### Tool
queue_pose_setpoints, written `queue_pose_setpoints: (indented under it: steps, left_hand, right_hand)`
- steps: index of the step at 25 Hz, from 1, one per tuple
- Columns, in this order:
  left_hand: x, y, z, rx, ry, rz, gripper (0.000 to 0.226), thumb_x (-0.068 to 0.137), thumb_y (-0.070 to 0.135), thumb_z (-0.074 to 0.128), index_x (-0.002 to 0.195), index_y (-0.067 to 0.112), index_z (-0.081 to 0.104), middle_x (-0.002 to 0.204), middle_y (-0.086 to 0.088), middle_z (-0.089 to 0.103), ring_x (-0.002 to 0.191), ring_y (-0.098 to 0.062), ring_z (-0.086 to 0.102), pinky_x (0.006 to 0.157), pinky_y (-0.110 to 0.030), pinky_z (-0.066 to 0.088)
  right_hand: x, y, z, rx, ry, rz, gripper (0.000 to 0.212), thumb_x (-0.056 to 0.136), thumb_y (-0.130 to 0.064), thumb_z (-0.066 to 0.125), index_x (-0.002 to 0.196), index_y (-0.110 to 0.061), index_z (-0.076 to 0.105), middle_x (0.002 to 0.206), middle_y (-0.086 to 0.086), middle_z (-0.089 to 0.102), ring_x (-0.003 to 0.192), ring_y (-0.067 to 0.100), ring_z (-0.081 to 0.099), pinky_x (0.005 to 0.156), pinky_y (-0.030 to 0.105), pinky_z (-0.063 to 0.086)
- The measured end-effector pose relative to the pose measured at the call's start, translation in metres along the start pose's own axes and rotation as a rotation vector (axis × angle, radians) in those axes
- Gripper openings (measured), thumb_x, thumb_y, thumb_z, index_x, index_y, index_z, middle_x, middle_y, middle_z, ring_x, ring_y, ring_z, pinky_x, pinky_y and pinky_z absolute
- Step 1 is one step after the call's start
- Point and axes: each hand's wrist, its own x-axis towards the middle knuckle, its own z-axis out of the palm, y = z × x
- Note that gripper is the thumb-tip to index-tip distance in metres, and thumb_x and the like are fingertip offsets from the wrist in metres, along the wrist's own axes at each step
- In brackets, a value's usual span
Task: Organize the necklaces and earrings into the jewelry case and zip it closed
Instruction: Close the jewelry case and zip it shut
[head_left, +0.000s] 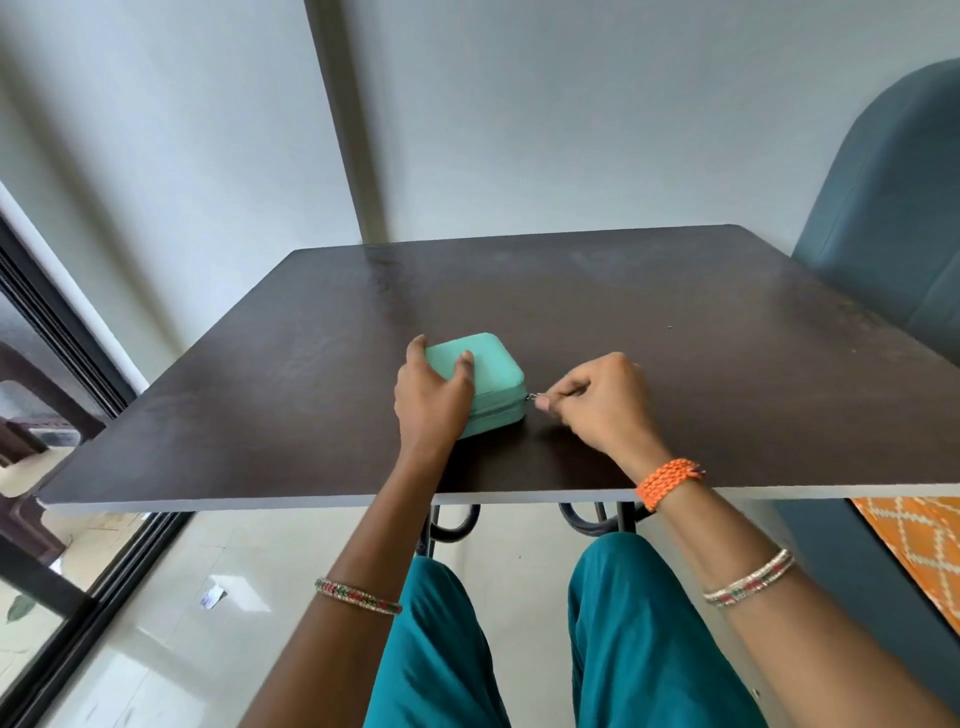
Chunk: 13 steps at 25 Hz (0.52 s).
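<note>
A small mint-green jewelry case (493, 374) lies on the dark table (675, 322) with its lid down. My left hand (434, 397) grips its left side, thumb on the lid. My right hand (602, 402) pinches the metal zipper pull (532, 397) at the case's front right corner. The zip line runs along the case's near side. No necklaces or earrings are visible; the inside of the case is hidden.
A tiny speck (669, 327) lies on the table behind my right hand. A blue padded chair (893, 218) stands at the table's right, with an orange patterned cloth (919, 540) below. A glass sliding door (62, 395) is at the left.
</note>
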Motion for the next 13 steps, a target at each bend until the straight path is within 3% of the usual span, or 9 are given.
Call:
queue_pose_setpoints:
  steps: [8, 11, 13]
  left_hand:
    - [0.001, 0.000, -0.003, 0.000, -0.071, 0.005, 0.068, 0.091, 0.037, 0.055, 0.149, 0.025, 0.022, 0.142, -0.010, 0.044, 0.127, -0.028, 0.045, 0.106, -0.044, 0.037]
    - [0.002, 0.000, -0.003, 0.015, -0.092, -0.005, 0.069, 0.091, 0.038, 0.055, 0.149, 0.025, 0.020, 0.142, -0.008, 0.045, 0.127, -0.027, 0.046, 0.106, -0.043, 0.037]
    - [-0.001, -0.001, -0.001, -0.061, -0.078, -0.022, 0.069, 0.090, 0.035, 0.057, 0.149, 0.023, 0.023, 0.143, -0.008, 0.043, 0.127, -0.025, 0.046, 0.107, -0.042, 0.037]
  right_hand:
    - [0.072, -0.020, 0.030, -0.062, -0.019, -0.078, 0.007, 0.076, -0.010, 0.076, 0.069, -0.013, 0.076, 0.072, 0.000, 0.073, 0.064, 0.006, 0.061, 0.066, 0.018, 0.048]
    - [0.099, -0.026, 0.033, -0.062, -0.227, -0.102, 0.004, 0.078, -0.004, 0.073, 0.079, -0.006, 0.076, 0.070, 0.005, 0.070, 0.054, 0.000, 0.058, 0.058, 0.016, 0.050]
    - [0.103, -0.026, 0.037, 0.007, -0.376, -0.011, 0.010, 0.084, 0.001, 0.063, 0.087, -0.001, 0.072, 0.077, 0.009, 0.068, 0.065, 0.011, 0.061, 0.062, 0.020, 0.053]
